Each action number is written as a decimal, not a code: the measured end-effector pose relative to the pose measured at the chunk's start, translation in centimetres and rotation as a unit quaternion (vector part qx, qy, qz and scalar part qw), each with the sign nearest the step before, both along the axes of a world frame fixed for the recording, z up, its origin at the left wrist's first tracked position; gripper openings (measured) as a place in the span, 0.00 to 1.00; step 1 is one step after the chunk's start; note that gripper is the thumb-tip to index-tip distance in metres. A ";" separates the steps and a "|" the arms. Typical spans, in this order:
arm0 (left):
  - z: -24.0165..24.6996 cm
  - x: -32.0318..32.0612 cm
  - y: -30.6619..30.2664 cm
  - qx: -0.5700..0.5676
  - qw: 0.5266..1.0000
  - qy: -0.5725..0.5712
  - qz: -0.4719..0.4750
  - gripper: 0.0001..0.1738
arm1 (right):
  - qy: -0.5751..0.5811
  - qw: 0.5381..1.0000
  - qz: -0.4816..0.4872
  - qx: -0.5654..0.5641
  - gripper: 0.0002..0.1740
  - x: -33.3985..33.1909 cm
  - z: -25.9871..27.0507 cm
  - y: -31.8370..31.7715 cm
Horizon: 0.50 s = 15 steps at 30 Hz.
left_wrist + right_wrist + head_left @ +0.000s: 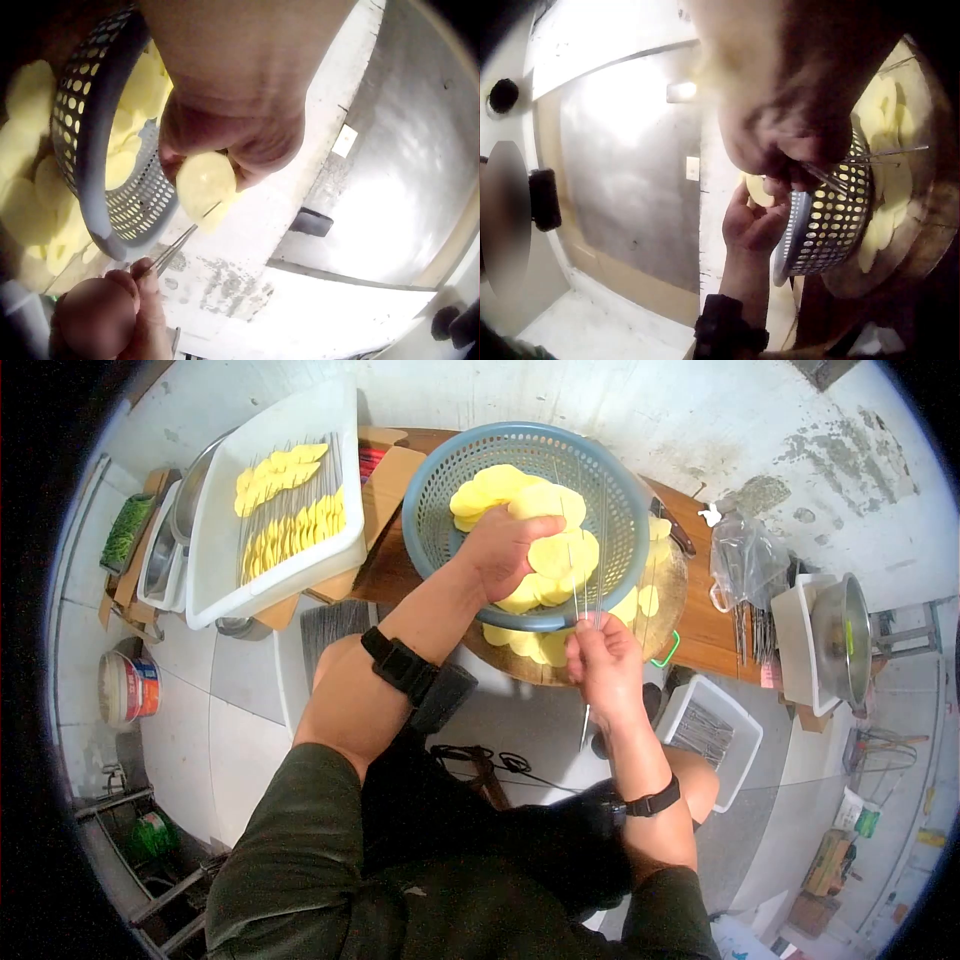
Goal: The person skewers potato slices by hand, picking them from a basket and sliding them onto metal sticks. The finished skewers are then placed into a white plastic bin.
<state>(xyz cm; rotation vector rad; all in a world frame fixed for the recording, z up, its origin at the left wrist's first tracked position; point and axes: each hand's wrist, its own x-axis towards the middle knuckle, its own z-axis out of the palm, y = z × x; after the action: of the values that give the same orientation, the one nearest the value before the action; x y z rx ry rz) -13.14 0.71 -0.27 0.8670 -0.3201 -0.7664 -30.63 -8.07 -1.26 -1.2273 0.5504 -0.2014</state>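
Note:
Over the blue-grey perforated basket (425, 510), my left hand (500, 555) holds yellow round slices (562, 555) between thumb and fingers. My right hand (608, 665) pinches several thin metal skewers (585, 725) just outside the basket's near rim. In the left wrist view, skewer tips meet a slice (206, 184) held by the left hand (232, 135), and the right hand (112, 319) grips the skewers below. The right wrist view shows the right hand (795, 150) around the skewers, with the left hand (754, 225) holding a slice (760, 190) beside it.
A white tub (225, 595) at left holds skewered yellow slices. More slices (535, 647) lie on a round wooden board (670, 585) under the basket. A white tray (735, 775) of skewers stands lower right. Metal bowls (850, 640) and a plastic bag (748, 550) are at right.

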 end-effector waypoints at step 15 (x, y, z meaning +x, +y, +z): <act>-0.2 0.4 -0.2 -0.027 0.996 0.078 -0.033 0.16 | 0.024 0.997 0.009 0.073 0.06 0.0 0.7 -0.4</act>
<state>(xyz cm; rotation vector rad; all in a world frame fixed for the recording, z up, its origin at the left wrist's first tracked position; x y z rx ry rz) -12.72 0.47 -0.49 0.7426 -0.2303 -0.8780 -30.62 -8.44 -0.58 -1.0967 0.5844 -0.1145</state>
